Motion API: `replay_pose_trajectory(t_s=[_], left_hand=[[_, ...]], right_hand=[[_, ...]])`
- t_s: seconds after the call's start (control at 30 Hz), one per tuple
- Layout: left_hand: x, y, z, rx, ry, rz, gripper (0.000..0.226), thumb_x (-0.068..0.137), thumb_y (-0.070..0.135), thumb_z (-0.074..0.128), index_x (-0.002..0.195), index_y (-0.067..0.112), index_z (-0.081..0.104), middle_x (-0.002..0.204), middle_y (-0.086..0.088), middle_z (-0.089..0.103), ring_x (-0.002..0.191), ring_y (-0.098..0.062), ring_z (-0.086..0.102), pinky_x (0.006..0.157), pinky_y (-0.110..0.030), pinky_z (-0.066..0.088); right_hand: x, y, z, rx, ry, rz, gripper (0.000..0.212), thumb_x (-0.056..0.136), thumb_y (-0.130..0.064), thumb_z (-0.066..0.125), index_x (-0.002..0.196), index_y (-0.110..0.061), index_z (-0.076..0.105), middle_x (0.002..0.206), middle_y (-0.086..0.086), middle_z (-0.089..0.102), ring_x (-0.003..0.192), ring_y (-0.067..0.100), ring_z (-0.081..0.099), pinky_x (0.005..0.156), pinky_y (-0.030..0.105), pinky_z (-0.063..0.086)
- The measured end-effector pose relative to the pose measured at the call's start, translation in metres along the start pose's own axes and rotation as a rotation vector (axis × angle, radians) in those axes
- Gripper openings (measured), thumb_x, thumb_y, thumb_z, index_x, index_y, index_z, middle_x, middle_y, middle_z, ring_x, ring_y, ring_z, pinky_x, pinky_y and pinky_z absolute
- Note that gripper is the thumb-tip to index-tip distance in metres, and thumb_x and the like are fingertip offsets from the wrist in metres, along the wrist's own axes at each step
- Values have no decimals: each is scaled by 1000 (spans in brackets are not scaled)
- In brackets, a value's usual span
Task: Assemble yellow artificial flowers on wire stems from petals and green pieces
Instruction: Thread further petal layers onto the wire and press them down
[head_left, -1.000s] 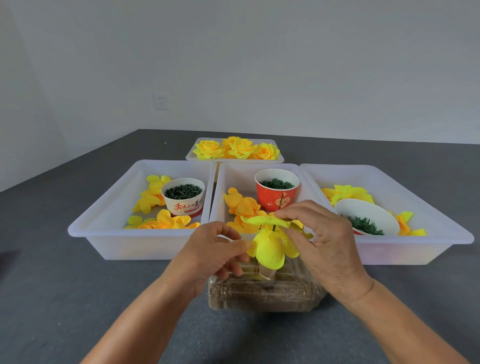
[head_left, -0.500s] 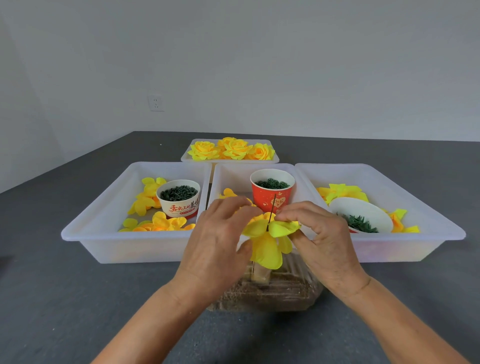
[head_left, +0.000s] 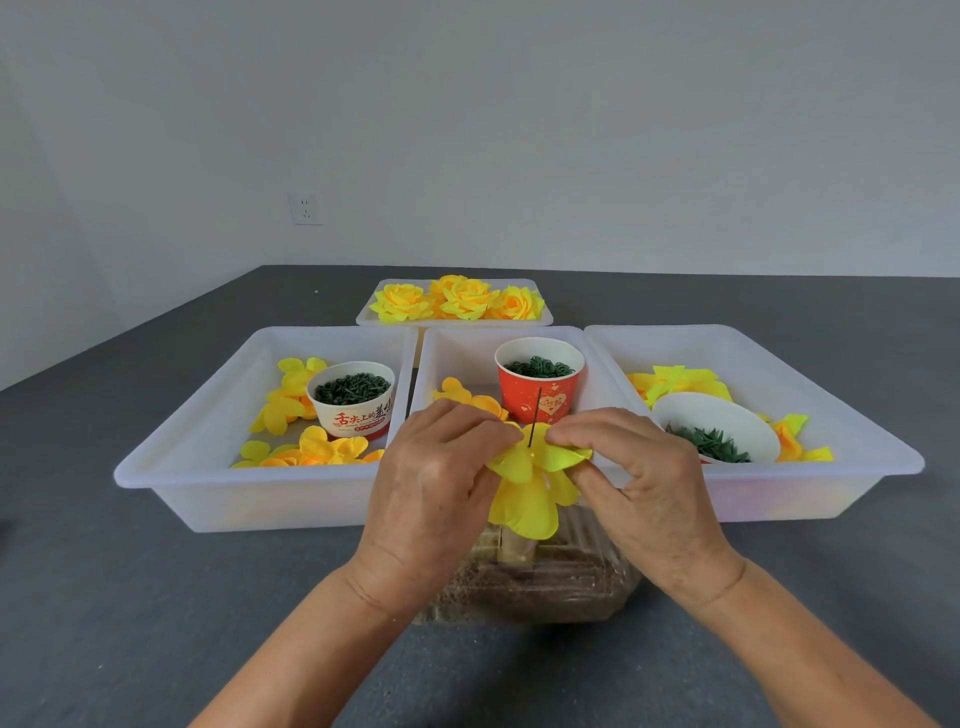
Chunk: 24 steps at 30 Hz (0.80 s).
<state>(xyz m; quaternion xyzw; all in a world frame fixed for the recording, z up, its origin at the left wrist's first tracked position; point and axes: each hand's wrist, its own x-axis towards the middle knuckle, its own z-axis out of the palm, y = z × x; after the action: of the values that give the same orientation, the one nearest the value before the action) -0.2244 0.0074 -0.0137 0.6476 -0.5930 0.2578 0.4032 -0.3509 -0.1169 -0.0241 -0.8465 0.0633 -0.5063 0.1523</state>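
Both grips, left hand (head_left: 431, 499) and right hand (head_left: 644, 488), pinch the yellow petal layer (head_left: 524, 467) threaded on the wire stem (head_left: 535, 415) (near the counter's front edge), where uneven pushing could tear it

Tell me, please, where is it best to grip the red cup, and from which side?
Probably the red cup is best gripped around its upper wall, from above and behind. It stands upright, green pieces fill it, and both hands and the wire block its front.
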Motion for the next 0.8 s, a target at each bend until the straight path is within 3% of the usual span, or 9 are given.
replay_pose_trajectory(t_s=[0.17, 0.37, 0.63, 0.73, 0.8], left_hand=[[3, -4, 4, -15, -42, -44, 23, 65, 2, 68, 86, 6, 74, 87, -7, 71, 80, -26, 65, 69, -31, 52], [3, -8, 6, -35, -39, 15, 15, 67, 3, 71, 82, 7, 74, 86, -2, 72, 82, -18, 60, 72, -31, 47], [3, -10, 6, 79, -87, 107, 22, 63, -4, 72, 81, 7, 74, 85, 0, 72, 79, -25, 65, 73, -32, 42], [0, -12, 7, 101, -113, 121, 29, 58, -9, 76, 82, 8, 74, 85, -1, 72, 80, -25, 65, 74, -31, 40], [-1, -13, 8, 96, -109, 131, 18, 68, 0, 71, 83, 9, 74, 86, 0, 72, 82, -24, 63, 74, -31, 40]], right_hand=[[-2, 1, 1, 109, -25, 104, 16, 74, -7, 68, 89, -9, 74, 90, -3, 72, 85, 16, 67, 77, 37, 53], [-2, 2, 1, 93, -55, 105, 15, 73, -10, 68, 87, -9, 74, 89, -3, 72, 83, 13, 66, 76, 36, 52], [2, 4, -1, -103, -76, -152, 18, 65, 5, 70, 80, -5, 73, 83, 2, 71, 79, 23, 66, 68, 39, 50], [-1, 6, 2, -47, -97, -102, 15, 68, 3, 69, 80, -5, 73, 81, 2, 72, 79, 21, 67, 69, 42, 53], [-4, 7, 4, 25, -115, -29, 15, 69, 0, 68, 82, -6, 74, 82, 1, 72, 79, 19, 67, 71, 43, 53]])
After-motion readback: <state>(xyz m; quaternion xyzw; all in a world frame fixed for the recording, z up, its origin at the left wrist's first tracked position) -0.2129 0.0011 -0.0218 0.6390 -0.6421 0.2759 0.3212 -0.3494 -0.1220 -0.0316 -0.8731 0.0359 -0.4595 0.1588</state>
